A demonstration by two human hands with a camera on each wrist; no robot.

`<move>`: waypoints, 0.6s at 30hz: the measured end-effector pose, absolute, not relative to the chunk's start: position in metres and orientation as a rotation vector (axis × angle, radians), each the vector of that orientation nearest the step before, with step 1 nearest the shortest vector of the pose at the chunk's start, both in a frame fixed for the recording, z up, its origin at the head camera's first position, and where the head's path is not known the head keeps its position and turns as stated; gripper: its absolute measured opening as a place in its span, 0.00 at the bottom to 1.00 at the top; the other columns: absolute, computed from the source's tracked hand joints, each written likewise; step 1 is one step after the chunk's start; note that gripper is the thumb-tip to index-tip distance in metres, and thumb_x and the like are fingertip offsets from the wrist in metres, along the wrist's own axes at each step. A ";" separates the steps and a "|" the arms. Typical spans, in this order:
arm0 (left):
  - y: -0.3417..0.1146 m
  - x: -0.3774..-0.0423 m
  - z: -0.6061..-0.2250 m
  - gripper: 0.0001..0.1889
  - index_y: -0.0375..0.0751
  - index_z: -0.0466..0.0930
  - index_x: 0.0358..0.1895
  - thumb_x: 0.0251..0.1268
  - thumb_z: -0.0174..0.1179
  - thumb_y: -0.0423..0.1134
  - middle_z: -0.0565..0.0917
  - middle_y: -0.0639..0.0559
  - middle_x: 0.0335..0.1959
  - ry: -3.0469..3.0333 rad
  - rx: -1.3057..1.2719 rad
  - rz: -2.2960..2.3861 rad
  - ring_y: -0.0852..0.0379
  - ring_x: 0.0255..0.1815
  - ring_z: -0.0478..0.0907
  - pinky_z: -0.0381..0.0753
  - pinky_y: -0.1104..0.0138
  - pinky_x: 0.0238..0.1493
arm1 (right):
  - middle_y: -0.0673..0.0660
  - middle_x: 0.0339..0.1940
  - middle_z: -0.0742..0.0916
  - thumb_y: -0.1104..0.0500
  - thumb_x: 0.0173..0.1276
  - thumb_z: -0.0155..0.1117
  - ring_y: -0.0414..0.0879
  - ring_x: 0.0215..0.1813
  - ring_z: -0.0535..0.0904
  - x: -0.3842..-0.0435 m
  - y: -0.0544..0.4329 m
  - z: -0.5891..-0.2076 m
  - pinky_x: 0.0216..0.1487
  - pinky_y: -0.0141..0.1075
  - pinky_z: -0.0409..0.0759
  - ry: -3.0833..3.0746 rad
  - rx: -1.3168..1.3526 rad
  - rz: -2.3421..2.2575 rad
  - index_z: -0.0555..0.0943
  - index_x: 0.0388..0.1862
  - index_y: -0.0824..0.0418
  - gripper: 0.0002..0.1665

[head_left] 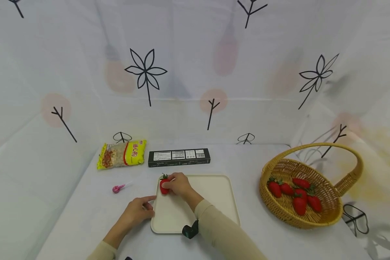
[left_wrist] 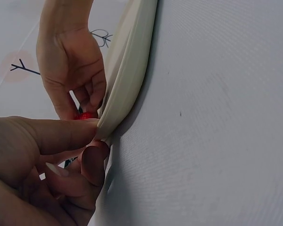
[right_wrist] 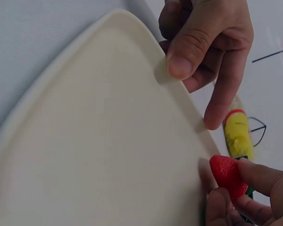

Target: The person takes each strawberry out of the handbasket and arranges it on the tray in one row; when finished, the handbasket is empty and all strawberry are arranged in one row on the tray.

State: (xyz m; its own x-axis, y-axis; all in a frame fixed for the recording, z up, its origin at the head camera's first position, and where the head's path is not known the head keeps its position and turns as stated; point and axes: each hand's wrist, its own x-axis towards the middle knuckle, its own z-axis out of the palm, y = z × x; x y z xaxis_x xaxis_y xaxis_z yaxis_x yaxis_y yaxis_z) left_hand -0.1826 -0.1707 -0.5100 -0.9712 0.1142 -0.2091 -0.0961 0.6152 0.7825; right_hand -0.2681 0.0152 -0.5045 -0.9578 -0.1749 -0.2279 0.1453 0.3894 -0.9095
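Left hand (head_left: 137,212) pinches left rim of tray (head_left: 214,191); right hand (head_left: 181,186) has thumb and fingers closed round strawberry (head_left: 164,186) at tray's far-left corner — contact unclear. Probably placing: best to brace rim, set fruit down gently, then loosen. Yellow packet (head_left: 136,152), beyond tray's left end — Chinese characters, seemingly 通心粉. Black box (head_left: 178,157), behind tray: white panels, barcode, print too small. Basket (head_left: 276,207), right of tray: no label visible.
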 end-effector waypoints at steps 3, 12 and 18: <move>-0.172 -0.182 -0.512 0.29 0.36 0.81 0.62 0.52 0.71 0.28 0.80 0.53 0.29 2.602 0.039 1.315 0.56 0.31 0.74 0.73 0.64 0.33 | 0.57 0.36 0.85 0.62 0.62 0.74 0.45 0.32 0.80 -0.267 0.010 -0.503 0.33 0.34 0.81 2.383 -0.047 -1.580 0.82 0.48 0.67 0.18; -0.172 -0.183 -0.512 0.29 0.37 0.81 0.63 0.53 0.72 0.29 0.80 0.53 0.30 2.596 0.012 1.295 0.55 0.31 0.74 0.74 0.63 0.33 | 0.56 0.36 0.85 0.62 0.64 0.73 0.43 0.30 0.80 -0.267 0.005 -0.503 0.31 0.32 0.80 2.419 -0.057 -1.532 0.82 0.46 0.68 0.15; -0.172 -0.183 -0.512 0.29 0.37 0.81 0.63 0.53 0.72 0.29 0.80 0.53 0.30 2.599 0.000 1.290 0.55 0.31 0.74 0.74 0.63 0.33 | 0.56 0.35 0.84 0.62 0.64 0.72 0.43 0.28 0.79 -0.266 0.004 -0.503 0.29 0.32 0.79 2.417 -0.062 -1.531 0.82 0.46 0.68 0.14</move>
